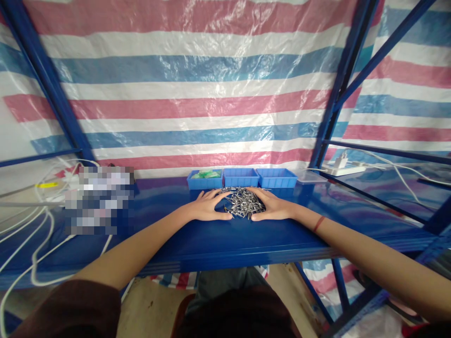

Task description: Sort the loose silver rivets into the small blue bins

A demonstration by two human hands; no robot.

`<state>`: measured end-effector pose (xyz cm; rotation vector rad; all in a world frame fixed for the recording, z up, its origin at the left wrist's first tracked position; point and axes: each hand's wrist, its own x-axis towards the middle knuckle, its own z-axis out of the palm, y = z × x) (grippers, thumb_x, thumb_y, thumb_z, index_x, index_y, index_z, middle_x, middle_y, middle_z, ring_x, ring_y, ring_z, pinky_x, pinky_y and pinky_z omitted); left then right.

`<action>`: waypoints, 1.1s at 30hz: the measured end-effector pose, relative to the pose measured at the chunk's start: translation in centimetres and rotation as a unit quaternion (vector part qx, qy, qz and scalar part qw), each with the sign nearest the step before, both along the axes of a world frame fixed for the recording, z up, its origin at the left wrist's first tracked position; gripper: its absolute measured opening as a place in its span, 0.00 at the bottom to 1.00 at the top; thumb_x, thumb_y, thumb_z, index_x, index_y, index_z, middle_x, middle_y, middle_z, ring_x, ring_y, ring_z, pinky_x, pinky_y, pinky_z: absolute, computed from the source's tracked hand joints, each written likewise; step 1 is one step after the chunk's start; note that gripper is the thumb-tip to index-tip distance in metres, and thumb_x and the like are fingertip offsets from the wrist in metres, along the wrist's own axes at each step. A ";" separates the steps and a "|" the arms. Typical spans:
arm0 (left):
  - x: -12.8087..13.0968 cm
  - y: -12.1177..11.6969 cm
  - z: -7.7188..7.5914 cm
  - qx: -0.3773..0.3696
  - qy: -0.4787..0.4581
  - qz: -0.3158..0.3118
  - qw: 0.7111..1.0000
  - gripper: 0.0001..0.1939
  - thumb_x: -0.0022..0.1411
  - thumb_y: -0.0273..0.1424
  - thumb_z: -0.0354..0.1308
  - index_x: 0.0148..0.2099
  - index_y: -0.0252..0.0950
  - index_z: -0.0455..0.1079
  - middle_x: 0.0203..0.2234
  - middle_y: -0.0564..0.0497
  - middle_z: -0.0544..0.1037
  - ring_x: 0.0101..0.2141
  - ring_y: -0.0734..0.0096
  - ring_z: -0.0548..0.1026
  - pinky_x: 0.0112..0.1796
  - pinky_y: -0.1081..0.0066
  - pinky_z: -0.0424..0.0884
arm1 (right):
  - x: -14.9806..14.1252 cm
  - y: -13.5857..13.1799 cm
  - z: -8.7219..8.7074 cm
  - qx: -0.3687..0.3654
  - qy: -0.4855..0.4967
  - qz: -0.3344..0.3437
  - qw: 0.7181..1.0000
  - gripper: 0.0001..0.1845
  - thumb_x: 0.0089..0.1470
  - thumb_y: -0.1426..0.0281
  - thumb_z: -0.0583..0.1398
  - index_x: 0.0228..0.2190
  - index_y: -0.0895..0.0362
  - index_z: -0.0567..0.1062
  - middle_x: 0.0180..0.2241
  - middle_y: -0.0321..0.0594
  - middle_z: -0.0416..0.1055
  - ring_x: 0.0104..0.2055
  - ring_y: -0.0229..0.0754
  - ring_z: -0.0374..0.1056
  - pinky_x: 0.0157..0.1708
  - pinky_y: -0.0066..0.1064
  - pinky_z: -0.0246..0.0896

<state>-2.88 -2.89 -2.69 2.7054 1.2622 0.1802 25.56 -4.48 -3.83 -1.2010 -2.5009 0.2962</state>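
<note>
On shiny blue table [218, 239] | cupping slim silver metal pieces [244, 203] between spread left hand [202, 209] and spread right hand [277, 208] | keep low, squeeze evenly

Account for three blue bins [241, 177], one desk [211, 239], one metal-piece pile [246, 203], one yellow item [46, 185] and one clear plastic piece [312, 176]. You cannot count individual pieces exactly; you can see several white cables [34, 263].
</note>
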 end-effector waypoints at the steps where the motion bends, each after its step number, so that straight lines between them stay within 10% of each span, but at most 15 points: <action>1: 0.4 -0.1 0.0 -0.001 -0.004 -0.013 1.000 0.44 0.50 0.60 0.48 0.65 0.54 0.41 0.65 0.50 0.44 0.63 0.49 0.44 0.58 0.47 0.43 | -0.5 0.1 0.0 0.005 0.003 0.006 1.000 0.52 0.41 0.47 0.61 0.62 0.49 0.46 0.62 0.47 0.47 0.64 0.56 0.44 0.60 0.50 0.42; 17: 1.9 0.3 -0.9 0.059 -0.126 -0.037 0.990 0.23 0.61 0.43 0.48 0.56 0.41 0.60 0.50 0.47 0.69 0.50 0.59 0.65 0.52 0.60 0.60 | -6.2 0.6 0.0 0.148 0.085 0.063 0.983 0.13 0.55 0.62 0.55 0.40 0.57 0.69 0.38 0.45 0.71 0.41 0.45 0.65 0.44 0.38 0.57; 28: 1.7 0.0 -1.5 0.147 -0.127 0.063 0.979 0.26 0.60 0.45 0.49 0.56 0.37 0.60 0.49 0.44 0.68 0.51 0.57 0.65 0.51 0.59 0.61 | -6.6 3.7 0.8 0.121 0.217 -0.116 0.962 0.11 0.51 0.64 0.56 0.35 0.57 0.70 0.33 0.39 0.71 0.36 0.41 0.66 0.41 0.35 0.60; 33: 1.7 -0.5 -1.2 0.126 -0.086 0.119 0.981 0.32 0.57 0.53 0.47 0.58 0.41 0.57 0.51 0.44 0.67 0.52 0.53 0.64 0.51 0.58 0.61 | -5.2 6.5 2.1 0.238 0.076 -0.163 0.955 0.16 0.52 0.67 0.55 0.43 0.58 0.72 0.45 0.50 0.70 0.49 0.52 0.62 0.49 0.45 0.54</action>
